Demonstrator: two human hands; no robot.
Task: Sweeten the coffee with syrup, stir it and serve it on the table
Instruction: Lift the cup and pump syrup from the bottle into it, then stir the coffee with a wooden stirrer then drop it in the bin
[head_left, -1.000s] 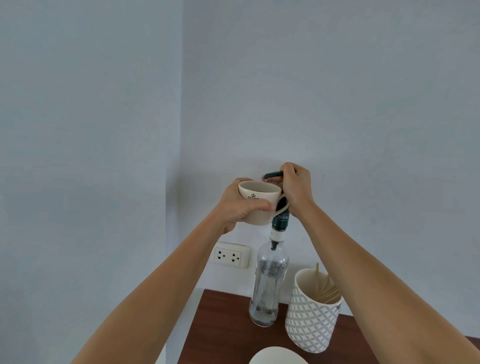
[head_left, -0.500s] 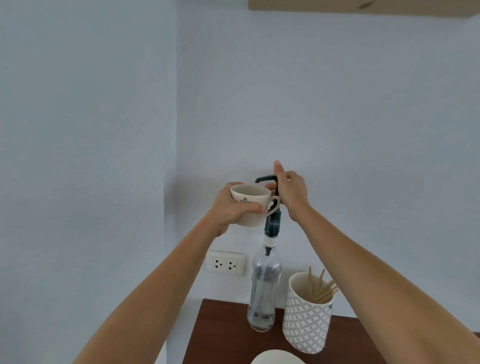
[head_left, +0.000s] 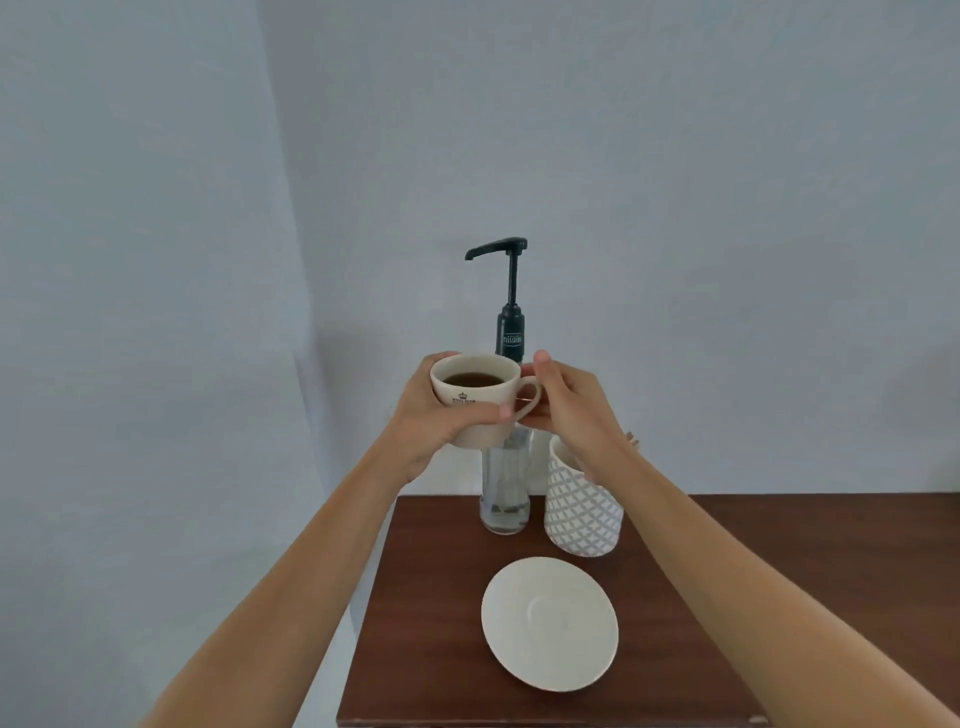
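A cream coffee cup (head_left: 480, 402) with dark coffee in it is held in the air in front of the syrup bottle (head_left: 505, 493). My left hand (head_left: 431, 421) wraps around the cup's body from the left. My right hand (head_left: 569, 410) touches the cup's handle from the right, fingers at the loop. The clear bottle stands on the brown table (head_left: 727, 597), and its black pump (head_left: 506, 291) rises above the cup with the plunger up and the spout pointing left. A white saucer (head_left: 550, 623) lies bare on the table below the cup.
A white cup with a grey lattice pattern (head_left: 582, 504) holds wooden stir sticks, right of the bottle and partly behind my right wrist. The table's left edge runs close to the wall corner. Pale walls stand behind and to the left.
My right hand has left the pump head and come down to the cup's handle; the plunger has risen. The cup is lower, away from the spout. The view tilted down, showing the saucer.
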